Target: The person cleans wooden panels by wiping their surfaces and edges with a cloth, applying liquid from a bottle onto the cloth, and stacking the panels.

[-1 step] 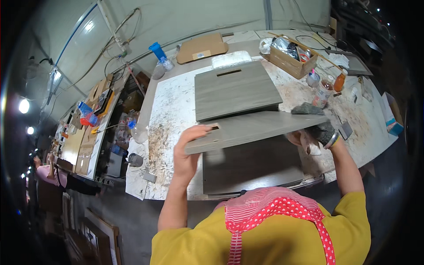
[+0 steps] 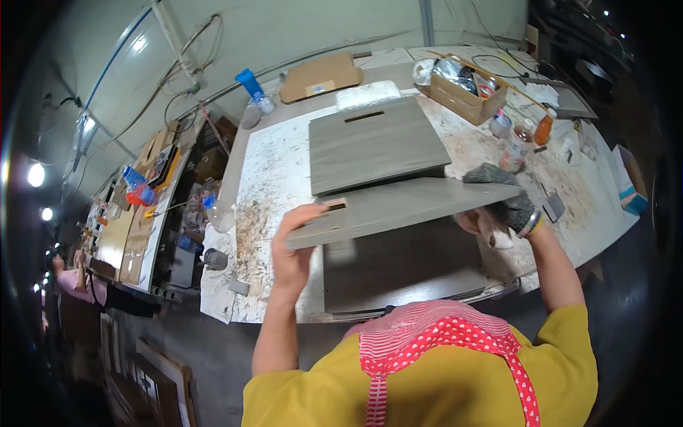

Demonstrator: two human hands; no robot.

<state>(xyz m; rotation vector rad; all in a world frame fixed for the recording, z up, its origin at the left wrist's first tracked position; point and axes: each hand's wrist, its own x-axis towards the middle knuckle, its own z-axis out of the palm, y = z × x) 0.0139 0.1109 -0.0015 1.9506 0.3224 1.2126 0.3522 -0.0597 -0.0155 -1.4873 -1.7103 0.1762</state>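
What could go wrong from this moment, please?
The held panel is above the front panel; if it slips, it might scratch that surface.
The bottle stands close to the gloved right hand, so a wide swing could knock it over.
The left hand is bare on the held panel's end, so its edge might scrape the fingers.

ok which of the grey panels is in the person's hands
The middle panel, held at its ends by the left hand and gloved right hand. Neither hand holds the far panel or the near panel.
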